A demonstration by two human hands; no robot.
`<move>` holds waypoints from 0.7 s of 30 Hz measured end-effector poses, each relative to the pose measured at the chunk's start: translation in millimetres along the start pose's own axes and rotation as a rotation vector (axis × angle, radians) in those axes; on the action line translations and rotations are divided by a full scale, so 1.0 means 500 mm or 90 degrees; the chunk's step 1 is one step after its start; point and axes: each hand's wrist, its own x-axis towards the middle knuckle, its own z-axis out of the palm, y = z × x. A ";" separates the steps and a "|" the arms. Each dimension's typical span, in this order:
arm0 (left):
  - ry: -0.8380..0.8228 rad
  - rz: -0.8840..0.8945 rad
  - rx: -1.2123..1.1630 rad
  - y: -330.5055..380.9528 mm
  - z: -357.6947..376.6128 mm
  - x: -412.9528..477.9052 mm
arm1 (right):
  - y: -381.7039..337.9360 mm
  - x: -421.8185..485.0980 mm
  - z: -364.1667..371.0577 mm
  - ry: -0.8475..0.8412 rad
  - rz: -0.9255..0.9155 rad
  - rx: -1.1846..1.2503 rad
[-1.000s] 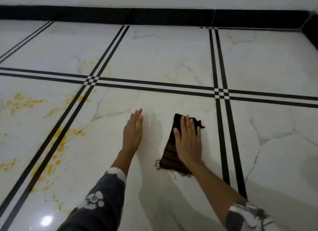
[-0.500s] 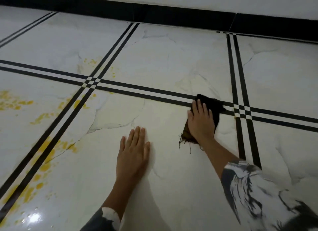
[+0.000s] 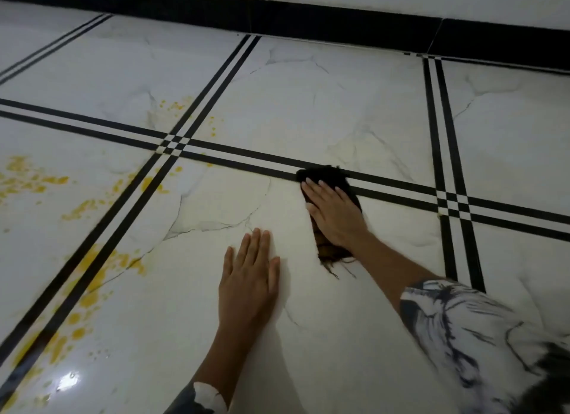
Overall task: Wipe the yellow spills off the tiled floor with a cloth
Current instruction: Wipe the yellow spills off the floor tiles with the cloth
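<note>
The tiled floor (image 3: 308,105) is smooth, polished, marble-look tile, white with fine grey veining and inlaid black stripes, and it is glossy enough to throw back a bright glare spot to the near left of the left hand (image 3: 249,284). Under the right hand (image 3: 336,216) lies the cloth (image 3: 327,176), a soft, matt, dark woven fabric, brownish at its near end where loose threads fray out beside the wrist. The yellow spills (image 3: 92,278) well left of the left hand look thin and blotchy on the gloss, and the sleeve (image 3: 462,327) behind the right hand is printed fabric.
</note>
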 end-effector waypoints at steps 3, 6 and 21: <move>-0.001 -0.002 0.011 -0.004 0.004 0.004 | -0.076 0.055 0.019 -0.001 0.005 0.017; -0.004 0.003 0.016 -0.006 0.006 0.004 | -0.126 0.079 0.020 -0.052 -0.109 0.023; -0.018 0.004 -0.001 -0.005 -0.002 0.000 | -0.028 -0.071 0.011 -0.007 0.043 0.001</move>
